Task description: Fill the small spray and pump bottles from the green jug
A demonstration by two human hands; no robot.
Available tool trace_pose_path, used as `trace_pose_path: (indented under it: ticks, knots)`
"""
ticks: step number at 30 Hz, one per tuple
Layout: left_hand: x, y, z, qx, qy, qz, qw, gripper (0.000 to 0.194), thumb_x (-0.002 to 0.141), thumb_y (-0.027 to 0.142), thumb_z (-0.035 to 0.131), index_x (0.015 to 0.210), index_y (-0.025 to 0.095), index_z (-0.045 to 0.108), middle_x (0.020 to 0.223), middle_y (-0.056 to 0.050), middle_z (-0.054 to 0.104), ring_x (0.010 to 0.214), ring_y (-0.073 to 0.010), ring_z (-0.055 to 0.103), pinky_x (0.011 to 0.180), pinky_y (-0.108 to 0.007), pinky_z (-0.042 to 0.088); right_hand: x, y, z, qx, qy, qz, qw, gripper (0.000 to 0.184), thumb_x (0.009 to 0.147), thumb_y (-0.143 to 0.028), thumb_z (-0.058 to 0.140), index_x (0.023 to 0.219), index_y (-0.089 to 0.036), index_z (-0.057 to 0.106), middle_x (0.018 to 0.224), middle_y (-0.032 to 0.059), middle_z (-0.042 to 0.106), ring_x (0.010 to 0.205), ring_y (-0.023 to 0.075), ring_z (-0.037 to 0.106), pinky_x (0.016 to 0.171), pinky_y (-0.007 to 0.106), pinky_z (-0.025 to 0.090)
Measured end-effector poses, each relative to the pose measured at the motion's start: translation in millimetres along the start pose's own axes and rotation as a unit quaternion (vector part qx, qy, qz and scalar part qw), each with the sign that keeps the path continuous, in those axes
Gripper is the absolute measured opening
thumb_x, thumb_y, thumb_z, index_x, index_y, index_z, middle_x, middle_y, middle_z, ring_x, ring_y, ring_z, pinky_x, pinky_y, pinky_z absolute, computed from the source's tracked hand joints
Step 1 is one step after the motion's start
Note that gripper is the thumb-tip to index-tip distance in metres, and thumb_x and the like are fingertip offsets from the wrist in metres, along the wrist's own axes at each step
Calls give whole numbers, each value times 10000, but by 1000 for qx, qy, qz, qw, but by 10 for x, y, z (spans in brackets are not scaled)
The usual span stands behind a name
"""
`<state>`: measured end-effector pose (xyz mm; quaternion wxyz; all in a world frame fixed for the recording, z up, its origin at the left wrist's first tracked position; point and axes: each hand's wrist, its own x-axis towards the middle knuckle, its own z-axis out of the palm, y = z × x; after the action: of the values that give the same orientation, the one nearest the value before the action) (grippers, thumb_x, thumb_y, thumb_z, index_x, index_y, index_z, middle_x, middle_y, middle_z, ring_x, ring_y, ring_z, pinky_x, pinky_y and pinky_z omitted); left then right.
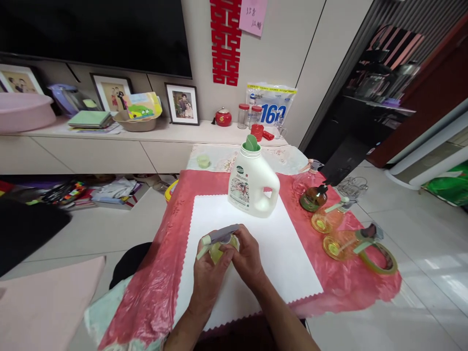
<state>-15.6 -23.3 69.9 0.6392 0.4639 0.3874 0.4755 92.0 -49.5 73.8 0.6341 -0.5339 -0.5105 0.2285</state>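
Both of my hands meet over the white sheet (278,243) on the table. My left hand (208,275) is wrapped round a small yellow-green spray bottle (218,249). My right hand (248,256) closes on the bottle's grey and pale-green trigger head (219,235) from the right. A big white detergent jug (252,183) with a green cap lying on its open neck stands upright just beyond my hands.
Several small spray bottles (331,222) lie along the red plastic cover (161,273) at the right, beside a tape roll (380,258). A green cap (203,161) sits at the table's far end. A cabinet (109,146) with frames and jars runs along the wall.
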Motion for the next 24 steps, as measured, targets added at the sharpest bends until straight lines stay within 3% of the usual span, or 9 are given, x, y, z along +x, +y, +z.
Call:
trace_pose_path:
  ticks: [3,7,13,19,24]
  knots:
    - [35,32,57,-9,-3,9,1000,387,721,416,824,1018,196,708,934,-56,779,895,-260,744,848,-369,591,-14,15,65,-6,23,5,1000,201,852,-242,587,1040,-174,607,1028,55,590,925,168,563,822,268,489]
    - [46,74,100,-25,23,9,999,394,723,360,824,1060,196,701,985,-45,771,937,-245,730,885,-353,568,-8,19,83,-18,20,-20,999,213,882,-283,564,1051,-177,639,1061,65,590,984,187,565,864,294,485]
    - [19,125,121,-26,34,0,999,341,778,381,780,1039,180,690,984,-59,760,920,-232,723,884,-359,565,-19,16,36,2,-9,-34,999,187,966,-267,593,1132,-215,659,1123,48,585,1031,173,557,893,270,466]
    - [-11,140,108,-57,5,28,998,379,808,413,782,1087,189,657,1074,-71,744,1011,-239,712,942,-376,553,-48,0,-41,48,-71,-9,996,266,1010,-321,589,1249,-225,654,1209,59,559,1128,199,542,989,304,463]
    - [-9,98,108,-98,1,-2,995,383,788,417,810,1064,212,640,1007,-32,731,939,-210,706,874,-347,559,-61,48,-64,68,-63,13,996,287,1084,-353,466,1241,-204,654,1215,79,544,1138,195,537,990,309,466]
